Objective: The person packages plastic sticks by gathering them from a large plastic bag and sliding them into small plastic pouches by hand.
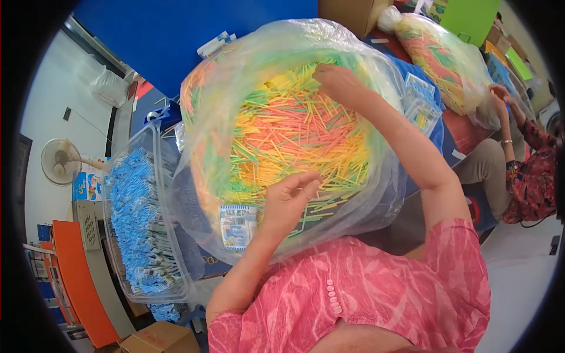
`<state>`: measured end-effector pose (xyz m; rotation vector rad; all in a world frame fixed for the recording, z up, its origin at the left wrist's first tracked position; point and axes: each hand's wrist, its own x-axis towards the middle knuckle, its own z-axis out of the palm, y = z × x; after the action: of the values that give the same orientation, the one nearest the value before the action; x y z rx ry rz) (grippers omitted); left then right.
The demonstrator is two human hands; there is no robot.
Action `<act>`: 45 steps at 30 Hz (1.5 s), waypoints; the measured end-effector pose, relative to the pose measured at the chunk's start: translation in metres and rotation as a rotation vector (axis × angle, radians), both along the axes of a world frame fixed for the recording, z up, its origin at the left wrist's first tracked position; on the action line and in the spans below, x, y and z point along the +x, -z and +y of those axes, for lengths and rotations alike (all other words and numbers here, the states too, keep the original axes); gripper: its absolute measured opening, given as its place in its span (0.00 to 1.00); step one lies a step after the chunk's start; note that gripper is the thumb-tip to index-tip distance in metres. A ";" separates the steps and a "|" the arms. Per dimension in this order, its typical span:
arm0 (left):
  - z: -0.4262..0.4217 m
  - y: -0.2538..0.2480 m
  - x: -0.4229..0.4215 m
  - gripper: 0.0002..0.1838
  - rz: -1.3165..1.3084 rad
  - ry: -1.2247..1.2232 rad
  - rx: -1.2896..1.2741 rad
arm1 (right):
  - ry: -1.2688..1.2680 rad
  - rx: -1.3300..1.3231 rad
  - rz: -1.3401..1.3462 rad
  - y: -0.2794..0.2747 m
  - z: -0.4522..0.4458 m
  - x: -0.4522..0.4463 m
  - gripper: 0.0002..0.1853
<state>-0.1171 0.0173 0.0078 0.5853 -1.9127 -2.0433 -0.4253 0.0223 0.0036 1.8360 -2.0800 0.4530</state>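
A big clear plastic bag (321,32) lies open before me, filled with thin pink, yellow and green sticks (294,135). At the bag's far right side, my right hand (341,85) is over the sticks with its fingers curled together; whatever they grip is hidden. My left hand (288,203) hovers above the near side of the pile, thumb and fingers pinched together. Anything in that pinch is too small to make out. Beside my left wrist, a blue-and-white printed packet (237,226) rests on the near left edge of the bag.
On the left stands a clear plastic tub (187,276) of many blue-and-white packets (138,217). More packets (421,106) lie right of the bag. Another bag of sticks (429,59) is at the back right, near a co-worker's hands (503,100). A tape dispenser (160,113) sits back left.
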 end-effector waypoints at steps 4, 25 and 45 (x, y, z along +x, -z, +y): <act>-0.010 -0.005 0.001 0.12 -0.019 -0.012 0.033 | -0.057 -0.002 0.040 0.002 -0.025 -0.010 0.04; -0.042 -0.028 -0.045 0.16 -0.052 -0.134 -0.287 | -0.077 0.043 -0.228 -0.027 -0.023 -0.023 0.06; -0.027 -0.015 -0.023 0.05 -0.023 -0.013 0.148 | -0.331 0.129 -0.872 -0.055 0.048 0.131 0.19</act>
<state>-0.1396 -0.0097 0.0229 0.6566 -1.7756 -2.1925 -0.2946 0.0701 0.0590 2.3399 -2.3138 1.4507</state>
